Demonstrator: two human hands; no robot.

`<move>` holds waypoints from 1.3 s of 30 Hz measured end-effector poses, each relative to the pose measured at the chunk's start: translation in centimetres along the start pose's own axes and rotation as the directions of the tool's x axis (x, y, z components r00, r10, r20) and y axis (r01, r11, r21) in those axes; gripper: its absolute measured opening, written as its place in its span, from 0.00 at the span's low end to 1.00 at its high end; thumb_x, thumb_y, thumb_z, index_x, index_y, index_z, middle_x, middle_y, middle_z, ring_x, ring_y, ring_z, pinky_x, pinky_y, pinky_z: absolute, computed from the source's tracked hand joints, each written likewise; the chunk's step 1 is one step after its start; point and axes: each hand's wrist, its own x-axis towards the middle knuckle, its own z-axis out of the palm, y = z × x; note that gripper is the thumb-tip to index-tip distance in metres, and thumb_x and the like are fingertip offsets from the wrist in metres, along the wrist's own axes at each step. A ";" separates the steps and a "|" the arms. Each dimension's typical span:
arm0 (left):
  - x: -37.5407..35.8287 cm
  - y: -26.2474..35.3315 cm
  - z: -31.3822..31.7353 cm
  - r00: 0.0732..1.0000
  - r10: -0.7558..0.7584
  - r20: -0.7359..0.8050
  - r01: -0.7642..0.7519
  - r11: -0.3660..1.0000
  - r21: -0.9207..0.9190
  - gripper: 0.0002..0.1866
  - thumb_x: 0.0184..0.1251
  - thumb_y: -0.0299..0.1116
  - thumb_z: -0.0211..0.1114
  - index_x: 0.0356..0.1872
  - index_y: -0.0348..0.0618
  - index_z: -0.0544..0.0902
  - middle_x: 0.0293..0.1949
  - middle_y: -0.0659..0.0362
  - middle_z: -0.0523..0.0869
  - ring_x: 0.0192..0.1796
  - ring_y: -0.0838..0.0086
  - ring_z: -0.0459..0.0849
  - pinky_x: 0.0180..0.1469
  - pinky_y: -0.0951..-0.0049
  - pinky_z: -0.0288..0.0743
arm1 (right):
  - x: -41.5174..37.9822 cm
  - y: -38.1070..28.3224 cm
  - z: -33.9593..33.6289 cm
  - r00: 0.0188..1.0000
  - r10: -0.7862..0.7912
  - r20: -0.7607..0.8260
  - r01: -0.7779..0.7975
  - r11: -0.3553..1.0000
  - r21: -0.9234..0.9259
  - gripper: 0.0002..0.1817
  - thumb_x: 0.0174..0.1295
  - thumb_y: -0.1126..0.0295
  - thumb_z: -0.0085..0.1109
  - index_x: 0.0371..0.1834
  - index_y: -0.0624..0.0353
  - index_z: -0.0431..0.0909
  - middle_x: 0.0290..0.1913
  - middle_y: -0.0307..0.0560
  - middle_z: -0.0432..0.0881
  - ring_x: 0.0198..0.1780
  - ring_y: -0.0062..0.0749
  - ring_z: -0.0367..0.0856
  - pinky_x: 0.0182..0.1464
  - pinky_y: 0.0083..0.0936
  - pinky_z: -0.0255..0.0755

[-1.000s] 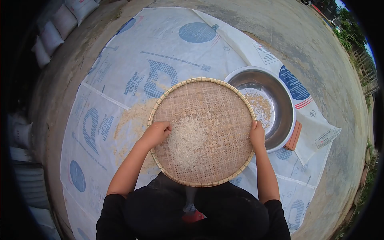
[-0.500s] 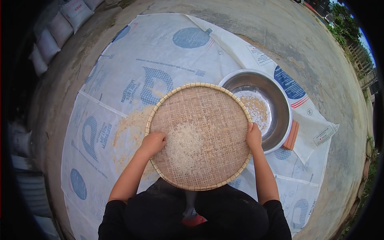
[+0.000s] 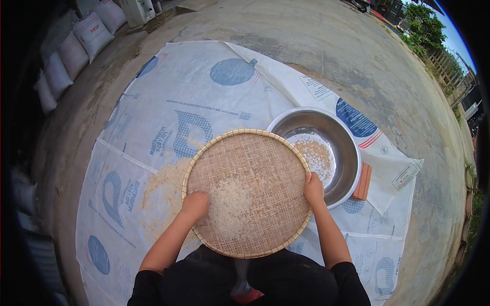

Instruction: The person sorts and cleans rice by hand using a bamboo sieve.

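Observation:
A round woven bamboo winnowing tray [image 3: 275, 183] with a pale bound rim lies in front of me, its near edge over my lap. White rice grains [image 3: 229, 204] are heaped left of its middle and thin out to the right. My right hand [image 3: 314, 190] grips the right rim, thumb on top. My left hand [image 3: 195, 205] is closed in a fist, resting over the left rim and partly inside the tray; what its fingers hold is hidden. Behind the tray's right side stands a wide metal basin [image 3: 347, 163] with yellowish grains [image 3: 312, 155] on its bottom.
A printed white-and-blue sheet [image 3: 138, 204] covers the concrete ground [image 3: 286, 35]. Tan grains or husks [image 3: 166, 194] are scattered on it left of the tray. Red bricks [image 3: 362, 182] sit beside the basin. Full white sacks [image 3: 93, 35] stand at upper left.
The view has tilted, so the tray, basin and sheet appear lower and slightly left. My left fist is turned a little; the rice looks more spread. My right hand keeps its grip.

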 end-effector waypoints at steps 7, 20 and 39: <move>-0.3 0.2 -1.1 0.999 -0.009 0.045 0.013 0.997 -0.079 0.08 0.56 0.33 0.57 0.32 0.40 0.79 0.36 0.51 0.81 0.42 0.58 0.80 0.43 0.61 0.74 | 0.2 0.3 0.2 0.999 -0.041 0.000 0.041 0.999 0.019 0.20 0.67 0.55 0.39 0.37 0.62 0.72 0.32 0.67 0.79 0.38 0.64 0.77 0.40 0.51 0.69; -0.7 -1.4 -2.3 0.999 -0.013 -0.031 0.001 0.935 -0.355 0.05 0.58 0.30 0.56 0.32 0.41 0.77 0.33 0.53 0.80 0.39 0.59 0.79 0.40 0.62 0.73 | 0.1 0.3 0.5 0.999 -0.039 -0.005 0.039 0.998 0.050 0.21 0.68 0.56 0.38 0.37 0.66 0.72 0.34 0.68 0.77 0.38 0.64 0.76 0.39 0.46 0.68; -0.7 -0.6 -1.6 1.000 -0.005 0.013 0.009 0.946 -0.324 0.04 0.56 0.30 0.59 0.31 0.42 0.78 0.35 0.54 0.81 0.39 0.60 0.80 0.41 0.63 0.74 | 0.1 0.4 0.5 0.999 -0.047 -0.014 0.048 0.998 0.037 0.21 0.68 0.55 0.38 0.36 0.65 0.71 0.33 0.68 0.78 0.38 0.64 0.76 0.39 0.49 0.68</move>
